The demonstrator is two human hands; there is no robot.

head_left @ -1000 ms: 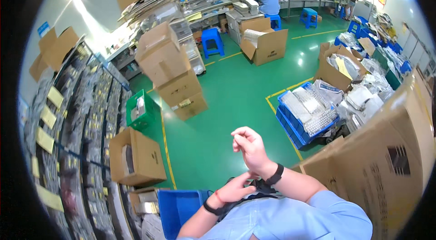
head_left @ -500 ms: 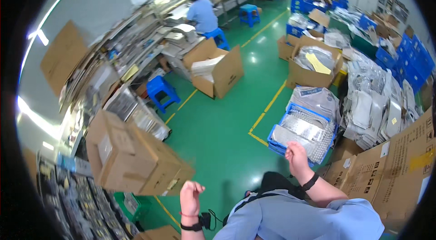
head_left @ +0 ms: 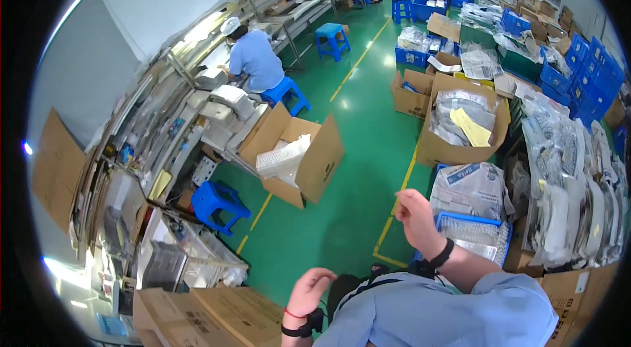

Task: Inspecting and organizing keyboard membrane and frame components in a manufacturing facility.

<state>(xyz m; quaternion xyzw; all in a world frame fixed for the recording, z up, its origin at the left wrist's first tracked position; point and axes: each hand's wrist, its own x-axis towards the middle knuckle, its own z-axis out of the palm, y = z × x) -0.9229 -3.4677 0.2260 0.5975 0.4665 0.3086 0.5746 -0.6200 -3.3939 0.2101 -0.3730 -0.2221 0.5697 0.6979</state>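
My left hand [head_left: 310,291], with a black band and a red cord at the wrist, is held in front of my body above the green floor. Its fingers are curled and hold nothing I can see. To the right, my right hand [head_left: 419,221] is raised with loosely closed, empty-looking fingers and touches nothing. Nearest to it is a blue crate [head_left: 503,242] with bubble wrap and flat silvery pieces, partly hidden by my arm. Beyond the crate lies a printed white plastic bag [head_left: 469,190]. Left of my left hand stands a closed brown carton [head_left: 227,316].
An open carton [head_left: 323,158] with white packed pieces stands ahead, left of the yellow floor line. Another carton [head_left: 434,144] holds grey bags on the right. Blue stools [head_left: 218,204] stand by the left workbench, where a person [head_left: 255,61] sits. Wrapped panels [head_left: 566,196] lean at the right.
I have moved forward along the aisle: the cartons, stool and blue crate now appear nearer or lower in view. My right hand has risen and my left hand has swung inward.
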